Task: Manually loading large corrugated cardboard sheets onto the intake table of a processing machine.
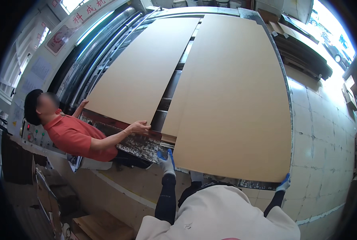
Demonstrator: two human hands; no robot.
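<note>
The left hand, in a white glove with blue fingertips, was closed on the near left corner of the large flat brown cardboard sheet, and the right hand, gloved alike, gripped its near right corner. That sheet lay flat across the long grey machine surface, reaching away from the person. Just to its left a second, narrower brown cardboard sheet lay on the same surface, a dark gap between the two. A co-worker in a red shirt stood at the left, one bare hand resting on that sheet's near edge.
</note>
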